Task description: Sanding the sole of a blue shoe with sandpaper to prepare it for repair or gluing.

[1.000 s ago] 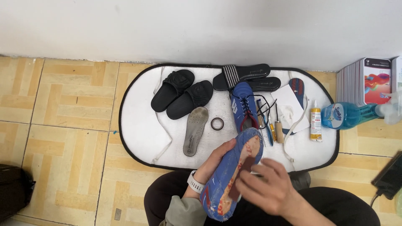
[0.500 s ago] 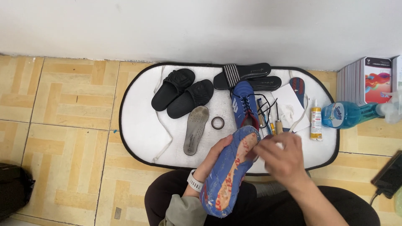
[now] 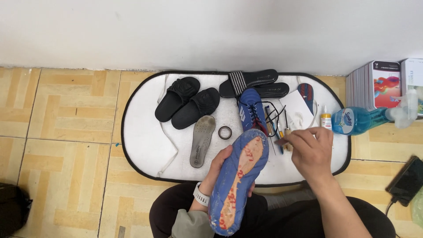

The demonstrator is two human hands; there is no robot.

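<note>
Mat: white oval with a dark rim, spread beyond both hands and carrying everything else.
Blue shoe: sole up, worn orange patches showing, propped over the lap; the left hand is closed around its far edge from beneath, fingers wrapped tight on it.
Right hand: just right of the shoe's toe, fingertips pinched together on a small thin tool with its tip toward the toe; what kind of tool it is, I cannot tell.
Risk, slip: the shoe rests on one hand only, so a push at the toe could roll it out of that hold, in my judgement.
Risk, jab: the tool's point sits close to the left fingers; a skid off the worn sole could catch them.
Risk, spill: the blue spray bottle lies on its side, right of the pinching hand; a swinging elbow could knock it.
Beyond the toe: the second blue shoe, its laces tangled with wooden-handled tools, easy to snag.
Left of the held shoe: a grey insole, a small ring, black slides.
Hidden: the held shoe's upper, the left palm, the tool's tip.
Cut off: a dark bag at the left edge, a phone at the right.
</note>
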